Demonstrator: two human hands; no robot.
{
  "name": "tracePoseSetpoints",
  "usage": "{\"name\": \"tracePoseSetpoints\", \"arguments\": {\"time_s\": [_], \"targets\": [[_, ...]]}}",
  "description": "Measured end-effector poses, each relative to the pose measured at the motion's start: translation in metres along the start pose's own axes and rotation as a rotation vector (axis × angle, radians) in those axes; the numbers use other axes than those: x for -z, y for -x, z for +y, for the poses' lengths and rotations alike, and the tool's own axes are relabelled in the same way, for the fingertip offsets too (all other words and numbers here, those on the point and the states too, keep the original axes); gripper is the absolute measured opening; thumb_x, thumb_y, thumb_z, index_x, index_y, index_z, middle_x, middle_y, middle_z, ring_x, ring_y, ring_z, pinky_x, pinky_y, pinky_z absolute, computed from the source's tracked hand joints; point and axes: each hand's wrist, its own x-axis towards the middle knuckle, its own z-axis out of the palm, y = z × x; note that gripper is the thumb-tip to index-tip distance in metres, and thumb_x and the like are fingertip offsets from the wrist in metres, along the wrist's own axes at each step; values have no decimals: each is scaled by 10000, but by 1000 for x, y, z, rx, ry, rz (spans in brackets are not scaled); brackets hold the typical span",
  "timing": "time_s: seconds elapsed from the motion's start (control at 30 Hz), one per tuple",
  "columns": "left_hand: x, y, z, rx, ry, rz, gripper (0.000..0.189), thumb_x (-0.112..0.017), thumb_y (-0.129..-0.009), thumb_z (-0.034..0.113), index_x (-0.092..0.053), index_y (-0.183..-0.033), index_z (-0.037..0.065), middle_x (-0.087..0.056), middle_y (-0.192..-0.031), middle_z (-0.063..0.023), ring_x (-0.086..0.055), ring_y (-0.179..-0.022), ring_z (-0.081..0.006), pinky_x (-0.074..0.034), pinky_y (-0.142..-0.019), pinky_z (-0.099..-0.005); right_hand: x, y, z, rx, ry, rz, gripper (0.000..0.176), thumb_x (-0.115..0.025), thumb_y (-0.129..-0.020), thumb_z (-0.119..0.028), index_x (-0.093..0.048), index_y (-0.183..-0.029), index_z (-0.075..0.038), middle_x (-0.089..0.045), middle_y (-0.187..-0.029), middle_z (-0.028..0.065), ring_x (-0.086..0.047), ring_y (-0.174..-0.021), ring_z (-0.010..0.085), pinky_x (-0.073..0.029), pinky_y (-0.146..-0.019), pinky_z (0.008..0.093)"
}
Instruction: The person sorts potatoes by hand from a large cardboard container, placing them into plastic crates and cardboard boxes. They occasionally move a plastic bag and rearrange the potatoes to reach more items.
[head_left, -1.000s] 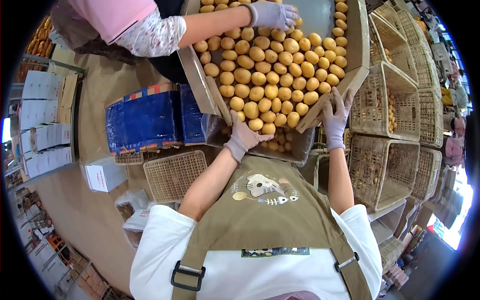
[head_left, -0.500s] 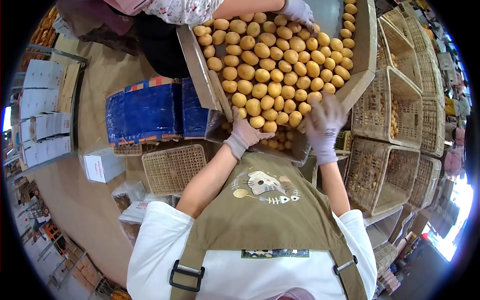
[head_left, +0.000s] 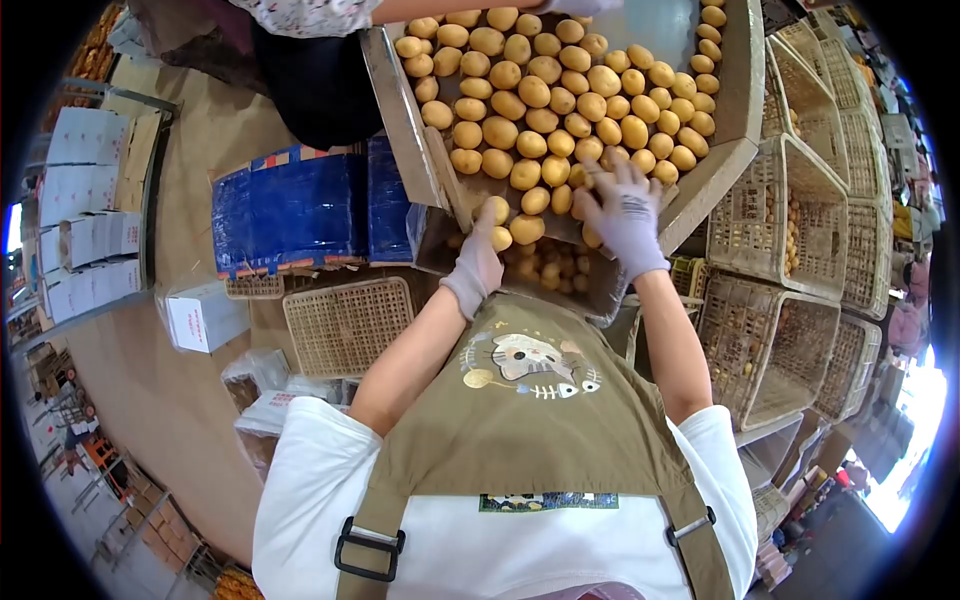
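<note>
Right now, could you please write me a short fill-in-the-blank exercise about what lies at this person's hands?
1. The left hand and the right hand both wear ___.
2. The round fruit piled in the tray is ___ in colour.
3. The box beside the tray has a ___ wrapping.
4. The apron shows a cartoon ___ above a fish skeleton.

Missing words: gloves; yellow; blue; cat.

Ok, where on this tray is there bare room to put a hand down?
Only the grey patch at the far end of the tray, between the fruit heap and the row along the right rim. Elsewhere fruit lies packed, down to the near lip at your left hand and right hand.
</note>
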Motion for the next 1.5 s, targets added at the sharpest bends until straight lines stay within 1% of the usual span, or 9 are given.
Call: {"name": "tracePoseSetpoints", "arguments": {"time_s": [0.17, 0.23, 0.3, 0.47, 0.67, 1.03, 1.2, 1.43, 1.5], "targets": [[33, -27, -16, -139, 70, -282, 638, -646, -937, 175, -370, -1511, 136, -455, -1494, -117, -426, -1392, -232, -363, -1145, -479, 2, -6, 12, 62, -306, -267, 533, -679, -857, -448, -635, -1341, -229, -486, -1504, 145, -420, -1397, 369, -312, -1109, 629], [30, -27, -16, -159, 104, -340, 625, -653, -939, 251, -394, -1502, 166, -493, -1457, -100, -443, -1387, -241, -413, -1093, -555, 13, -10, 11, 21, -52, 132, 418, -673, -877, -404, -701, -1255, -227, -518, -1479, 112, -463, -1358, 349, -319, -1101, 608], [11, -19, 9, 321, 301, 59, 627, -663, -939, 310, -405, -1498, 191, -518, -1424, -106, -462, -1373, -256, -433, -1052, -614, 5, -6, 17, 51, -6, -101, 430, -676, -874, -421, -694, -1268, -250, -498, -1494, 128, -464, -1355, 352, -316, -1102, 595], [-7, -15, 18, 317, 439, -23, 889, -592, -901, 687, -218, -1582, 255, -131, -1620, -96, -217, -1492, -323, -345, -1082, -681, 7, -13, 9, -3, 21, -70, 560, -659, -874, -503, -596, -1400, -321, -375, -1573, 205, -341, -1459, 376, -193, -1168, 644], [-14, -21, 16, 308, 497, 49, 802, -403, -955, 730, -291, -1555, 209, -256, -1561, -128, -265, -1450, -375, -348, -1101, -677, 7, -10, 7, -70, -79, -249, 598, -666, -880, -491, -523, -1454, -399, -274, -1623, 211, -302, -1487, 363, -97, -1169, 700], [-12, -25, 11, 307, 478, 104, 692, -368, -998, 670, -365, -1497, 190, -391, -1491, -92, -369, -1379, -362, -387, -1087, -660, 10, -86, -54, 15, 66, -90, 342, -644, -873, -226, -674, -1209, -173, -628, -1131, 138, -648, -1045, 319, -533, -861, 450], [-13, -25, 10, 312, 422, 149, 580, -409, -1011, 585, -430, -1444, 199, -428, -1451, -56, -421, -1311, -332, -363, -1097, -654, 6, -40, -25, 284, -74, 307, 313, -698, -820, -291, -676, -1112, -182, -620, -1119, 130, -604, -1091, 320, -435, -964, 493], [6, -17, 9, -50, -809, -157, 448, -437, -999, 359, -507, -1350, 90, -548, -1361, -81, -546, -1252, -255, -415, -1101, -478, 13, -6, 8, -98, 27, 154, 521, -662, -885, -446, -600, -1370, -267, -422, -1527, 228, -413, -1393, 411, -283, -1123, 621], [-1, -18, 9, 12, -383, -176, 563, -395, -986, 486, -494, -1388, 106, -535, -1401, -87, -545, -1272, -262, -396, -1118, -480, 9, 5, -18, -14, 153, -159, 597, -673, -862, -502, -562, -1413, -302, -365, -1558, 252, -334, -1439, 453, -201, -1156, 664]]}}
